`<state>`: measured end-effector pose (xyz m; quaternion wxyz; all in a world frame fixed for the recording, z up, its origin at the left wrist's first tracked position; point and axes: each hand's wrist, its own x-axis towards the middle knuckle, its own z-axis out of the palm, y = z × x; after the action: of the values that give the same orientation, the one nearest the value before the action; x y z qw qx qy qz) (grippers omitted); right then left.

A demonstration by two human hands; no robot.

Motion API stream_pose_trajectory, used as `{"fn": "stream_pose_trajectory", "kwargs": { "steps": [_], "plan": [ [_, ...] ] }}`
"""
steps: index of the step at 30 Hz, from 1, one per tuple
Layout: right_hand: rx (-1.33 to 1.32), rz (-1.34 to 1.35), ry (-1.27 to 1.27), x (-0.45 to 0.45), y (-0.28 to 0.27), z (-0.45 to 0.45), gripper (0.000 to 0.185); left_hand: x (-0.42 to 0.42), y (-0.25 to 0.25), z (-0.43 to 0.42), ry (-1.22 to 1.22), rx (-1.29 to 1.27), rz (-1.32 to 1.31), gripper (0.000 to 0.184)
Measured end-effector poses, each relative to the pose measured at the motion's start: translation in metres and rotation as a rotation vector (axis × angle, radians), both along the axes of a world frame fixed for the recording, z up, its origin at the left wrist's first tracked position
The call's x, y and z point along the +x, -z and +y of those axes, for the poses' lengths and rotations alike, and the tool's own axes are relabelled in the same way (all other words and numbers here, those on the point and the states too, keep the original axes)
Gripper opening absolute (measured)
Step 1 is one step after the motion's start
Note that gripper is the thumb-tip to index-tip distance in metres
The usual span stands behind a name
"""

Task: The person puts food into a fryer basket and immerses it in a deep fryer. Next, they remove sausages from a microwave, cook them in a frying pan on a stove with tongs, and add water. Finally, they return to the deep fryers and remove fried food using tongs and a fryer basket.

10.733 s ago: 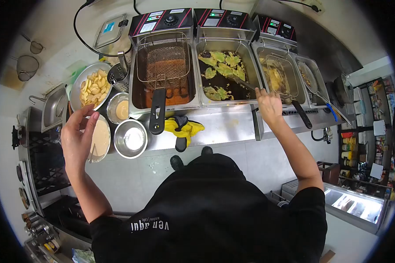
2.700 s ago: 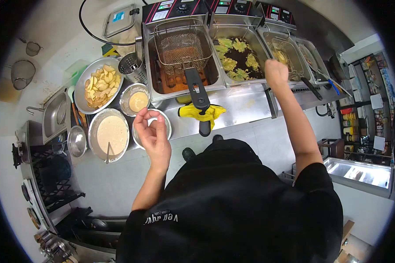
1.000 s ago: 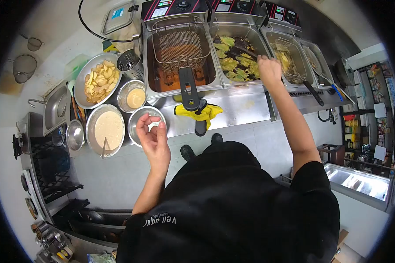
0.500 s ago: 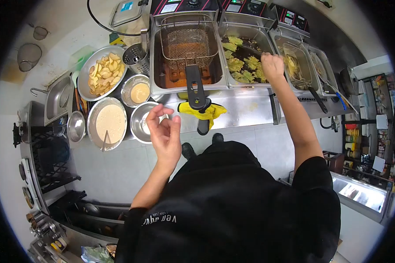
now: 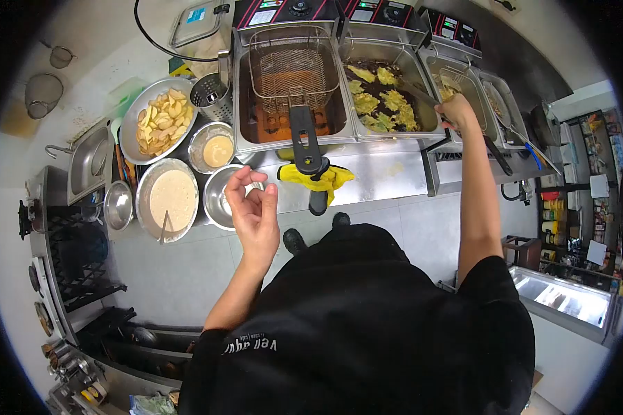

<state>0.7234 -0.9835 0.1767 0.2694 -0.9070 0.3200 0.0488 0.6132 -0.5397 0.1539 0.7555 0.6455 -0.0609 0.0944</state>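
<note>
Gripping slim metal utensil (image 5: 419, 94) in right hand (image 5: 457, 113), you reach to right rim of middle fryer (image 5: 394, 134). Ragged yellow-green fried pieces (image 5: 397, 102) lie in its dark oil. Panel labels too small to read. Left hand (image 5: 256, 216) bare of any object, fingers loosely curled, near round steel bowl (image 5: 218, 200). White lettering on your black clothing (image 5: 367, 311): "ven aqu", last letter unclear. Wire-mesh basket (image 5: 294, 72) over left fryer.

Three fryers (image 5: 398, 136) (two baskets (image 5: 294, 69), apparently)
</note>
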Motion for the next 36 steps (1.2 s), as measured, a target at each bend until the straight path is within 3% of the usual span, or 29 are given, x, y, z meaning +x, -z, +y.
{"fn": "stream_pose_trajectory", "kwargs": {
  "steps": [2, 3, 5, 6, 13, 21, 24, 27, 30, 31, 33, 36],
  "plan": [
    [-0.305, 0.089, -0.083, -0.009, -0.004, 0.017, 0.028, -0.002, 0.0, -0.001, 0.018, 0.01, 0.0, 0.04],
    [-0.305, 0.09, -0.079, -0.015, -0.002, 0.025, 0.028, -0.003, -0.001, -0.002, 0.018, -0.002, 0.025, 0.042],
    [-0.787, -0.185, -0.241, -0.028, 0.009, 0.044, 0.021, -0.003, -0.002, -0.002, 0.014, -0.014, 0.049, 0.044],
    [-0.851, -0.17, -0.218, -0.023, 0.016, 0.051, 0.012, -0.003, -0.001, -0.001, 0.018, -0.015, 0.05, 0.044],
    [-1.125, -0.237, -0.561, -0.014, 0.042, 0.067, 0.009, -0.007, 0.0, 0.003, -0.003, -0.028, 0.048, 0.045],
    [-1.169, -0.243, -0.595, 0.001, 0.067, 0.061, 0.011, -0.013, 0.001, 0.007, -0.023, -0.028, 0.065, 0.045],
    [-1.14, -0.194, -0.587, 0.004, 0.064, 0.061, 0.011, -0.013, 0.002, 0.006, -0.024, -0.026, 0.061, 0.045],
    [-0.938, -0.051, -0.459, 0.001, 0.042, 0.059, 0.016, -0.012, 0.001, 0.003, -0.01, -0.023, 0.06, 0.045],
    [-0.407, -0.091, -0.247, 0.0, 0.022, 0.033, 0.032, -0.01, 0.001, -0.004, 0.023, -0.01, 0.04, 0.043],
    [-0.407, -0.092, -0.246, 0.005, 0.027, 0.021, 0.032, -0.01, 0.001, -0.007, 0.043, -0.001, 0.017, 0.041],
    [0.155, -0.044, 0.003, 0.012, 0.037, -0.001, 0.03, -0.01, -0.008, -0.012, 0.066, -0.023, 0.03, 0.042],
    [0.16, -0.033, 0.033, 0.012, 0.041, -0.016, 0.029, -0.009, -0.011, -0.016, 0.076, 0.017, 0.051, 0.043]
  ]
}}
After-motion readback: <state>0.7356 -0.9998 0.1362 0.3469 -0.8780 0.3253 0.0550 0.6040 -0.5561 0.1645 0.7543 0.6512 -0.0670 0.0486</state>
